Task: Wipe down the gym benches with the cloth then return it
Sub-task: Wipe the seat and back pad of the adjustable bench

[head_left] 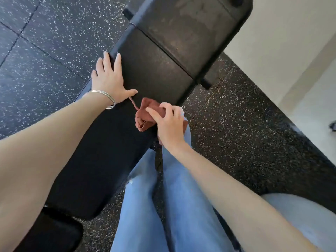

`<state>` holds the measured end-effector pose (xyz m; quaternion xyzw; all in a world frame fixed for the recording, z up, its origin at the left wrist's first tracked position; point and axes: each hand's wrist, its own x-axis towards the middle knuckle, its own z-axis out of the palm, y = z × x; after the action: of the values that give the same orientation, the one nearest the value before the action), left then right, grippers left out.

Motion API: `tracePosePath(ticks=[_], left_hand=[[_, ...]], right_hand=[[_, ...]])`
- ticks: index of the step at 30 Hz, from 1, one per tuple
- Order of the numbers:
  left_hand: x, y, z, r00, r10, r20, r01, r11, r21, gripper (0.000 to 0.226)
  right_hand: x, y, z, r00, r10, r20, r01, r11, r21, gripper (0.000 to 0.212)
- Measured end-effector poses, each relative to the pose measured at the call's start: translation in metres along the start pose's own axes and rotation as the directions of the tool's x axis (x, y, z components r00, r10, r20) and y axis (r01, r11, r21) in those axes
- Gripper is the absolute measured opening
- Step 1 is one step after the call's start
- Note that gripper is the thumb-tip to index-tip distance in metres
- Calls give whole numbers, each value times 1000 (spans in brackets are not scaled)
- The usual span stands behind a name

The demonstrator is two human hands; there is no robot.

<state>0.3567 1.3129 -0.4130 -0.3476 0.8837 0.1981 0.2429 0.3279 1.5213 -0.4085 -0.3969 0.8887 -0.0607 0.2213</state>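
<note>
A black padded gym bench (154,70) runs from lower left to upper right, its back pad dusty at the far end. My left hand (109,79) lies flat on the seat pad's left edge with fingers spread and straight, a silver bangle on the wrist. My right hand (169,122) grips a bunched rust-red cloth (145,115) at the pad's near right edge. A thin strand of the cloth trails toward my left thumb.
Black speckled rubber floor tiles (45,42) lie on both sides of the bench. A pale wall (291,42) rises at the right. My legs in light blue jeans (145,206) stand against the bench's right side. Another black pad (49,233) sits at the lower left.
</note>
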Motion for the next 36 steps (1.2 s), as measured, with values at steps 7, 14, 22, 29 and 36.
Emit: tracePosePath(ticks=[7, 14, 22, 29, 36], left_hand=[[-2, -14, 1, 999, 39, -16, -40, 998, -40, 108], [-3, -24, -9, 999, 51, -12, -52, 996, -67, 102], [-4, -30, -10, 997, 74, 11, -73, 996, -45, 91], [22, 1, -15, 998, -67, -18, 64, 992, -110, 92], [70, 44, -33, 970, -243, 14, 239, 940, -242, 95]], right_hand=[[84, 42, -30, 916, 342, -209, -347, 938, 11, 50], [26, -20, -7, 980, 142, -142, -148, 988, -35, 48], [135, 59, -77, 948, 153, -278, -165, 986, -22, 42], [177, 49, -75, 970, 166, -179, -194, 970, -149, 53], [242, 65, -111, 977, -212, 31, 214, 955, -206, 48]])
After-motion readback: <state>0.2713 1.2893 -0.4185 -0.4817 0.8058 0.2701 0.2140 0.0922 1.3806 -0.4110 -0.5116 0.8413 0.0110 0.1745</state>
